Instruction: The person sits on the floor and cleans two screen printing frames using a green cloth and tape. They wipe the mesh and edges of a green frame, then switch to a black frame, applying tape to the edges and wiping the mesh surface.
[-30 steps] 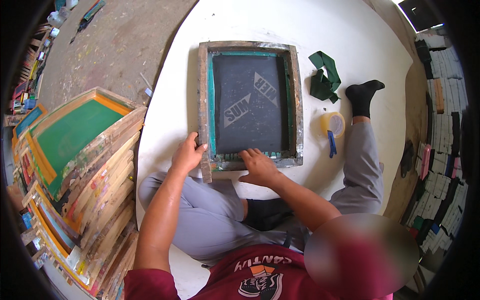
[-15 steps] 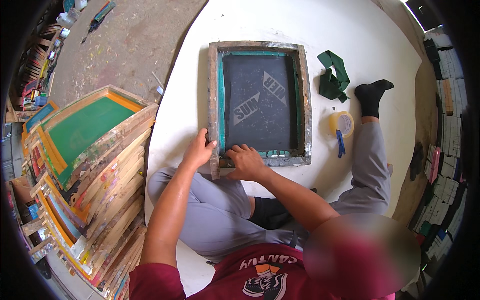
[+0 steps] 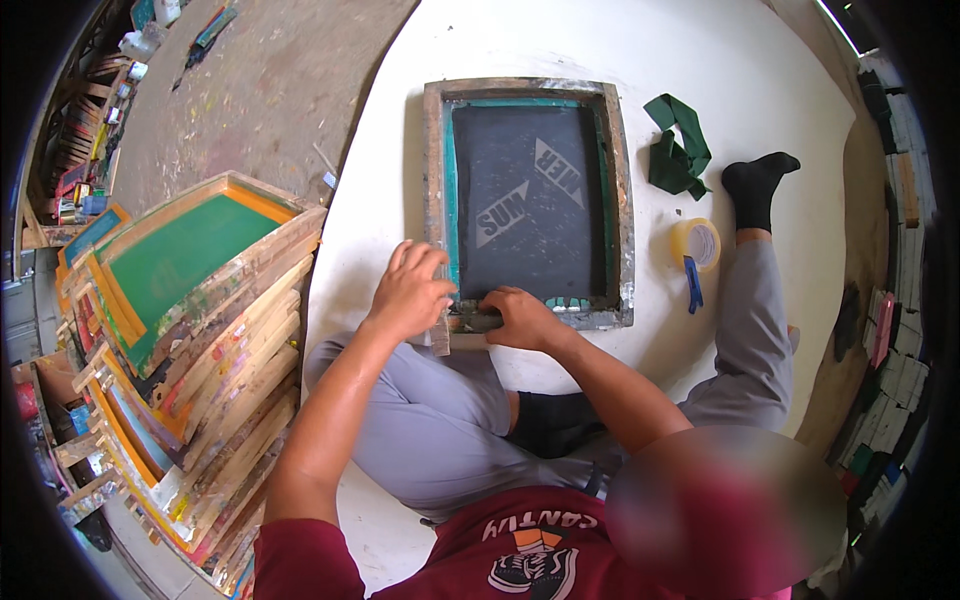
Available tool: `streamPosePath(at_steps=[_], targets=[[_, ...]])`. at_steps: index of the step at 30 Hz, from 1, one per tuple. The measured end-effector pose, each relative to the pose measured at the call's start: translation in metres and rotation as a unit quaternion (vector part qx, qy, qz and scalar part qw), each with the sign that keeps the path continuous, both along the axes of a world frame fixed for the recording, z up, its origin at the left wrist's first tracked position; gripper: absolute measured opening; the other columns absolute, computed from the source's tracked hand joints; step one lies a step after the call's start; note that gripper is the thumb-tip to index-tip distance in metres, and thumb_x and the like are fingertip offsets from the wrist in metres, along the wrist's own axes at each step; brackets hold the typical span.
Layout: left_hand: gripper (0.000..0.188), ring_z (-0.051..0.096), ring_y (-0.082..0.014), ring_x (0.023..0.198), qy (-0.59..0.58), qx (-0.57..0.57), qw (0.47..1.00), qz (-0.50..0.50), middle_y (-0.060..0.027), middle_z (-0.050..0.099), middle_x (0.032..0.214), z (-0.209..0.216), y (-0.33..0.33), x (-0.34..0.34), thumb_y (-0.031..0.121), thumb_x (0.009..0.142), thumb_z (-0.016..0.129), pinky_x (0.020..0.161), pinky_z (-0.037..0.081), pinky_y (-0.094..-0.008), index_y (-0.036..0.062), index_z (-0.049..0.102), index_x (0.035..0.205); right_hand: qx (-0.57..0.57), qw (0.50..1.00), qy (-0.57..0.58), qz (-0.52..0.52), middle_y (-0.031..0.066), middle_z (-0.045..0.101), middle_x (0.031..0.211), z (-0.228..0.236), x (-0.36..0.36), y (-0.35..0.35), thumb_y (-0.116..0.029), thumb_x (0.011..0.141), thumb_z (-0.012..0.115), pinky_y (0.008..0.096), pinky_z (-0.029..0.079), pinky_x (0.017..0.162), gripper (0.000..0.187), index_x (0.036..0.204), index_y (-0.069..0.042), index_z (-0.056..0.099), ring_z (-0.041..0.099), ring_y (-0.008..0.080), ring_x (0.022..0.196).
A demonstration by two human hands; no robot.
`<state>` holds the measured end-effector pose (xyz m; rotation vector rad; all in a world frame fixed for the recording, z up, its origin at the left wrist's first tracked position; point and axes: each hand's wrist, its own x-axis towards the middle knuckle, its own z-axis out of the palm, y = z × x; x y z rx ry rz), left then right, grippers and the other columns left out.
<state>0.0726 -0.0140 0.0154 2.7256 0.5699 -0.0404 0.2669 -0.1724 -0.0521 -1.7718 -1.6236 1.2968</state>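
A wooden-framed printing screen [image 3: 525,245] lies on a white sheet in front of me. Its dark mesh carries two pale lettered shapes, with green along the inner edges. My left hand [image 3: 408,292] is at the lower left corner, fingers bent and apart over the left bar. Whether its fingertips press on the wood is hard to see. My right hand [image 3: 522,320] is hooked over the bottom bar, fingers inside the frame and thumb on the near side. The undersides of both hands are hidden.
Right of the screen lie a folded dark green strip [image 3: 680,145], a yellowish tape roll [image 3: 697,245] and a blue clip [image 3: 693,285]. My outstretched leg [image 3: 750,310] borders them. A tall stack of wooden screens [image 3: 215,330] rises at the left, beside the stained floor [image 3: 285,85].
My left hand has come up off its side grip, and its fingers have spread over the left bar. My right hand has turned slightly, still at the bottom bar. The whole view has shifted a little.
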Motion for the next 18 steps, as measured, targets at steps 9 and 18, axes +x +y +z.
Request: streamPosePath(at_steps=[9,18], targets=[[0.013,0.06,-0.0249,0.122,0.187,0.098,0.941,-0.265,-0.0025,0.074,0.106,-0.006,-0.004,0.043,0.018,0.078,0.075,0.128,0.029,-0.0518,0.0133,0.086,0.085,0.017,1.0,0.018,0.005,0.0171,0.072,0.117,-0.002,0.0,0.002,-0.021,0.075,0.076,0.0462,0.052,0.106,0.047,0.118,-0.004,0.076,0.064,0.0373,0.121],[0.012,0.064,-0.0232,0.114,0.171,0.118,0.932,-0.296,0.0027,0.073,0.099,-0.022,-0.005,0.039,0.02,0.078,0.076,0.125,0.034,-0.0508,0.0165,0.085,0.084,0.03,0.999,-0.03,0.024,0.0165,0.069,0.116,-0.005,-0.006,-0.004,-0.022,0.073,0.076,0.0465,0.05,0.108,0.047,0.119,-0.01,0.078,0.064,0.0383,0.118]])
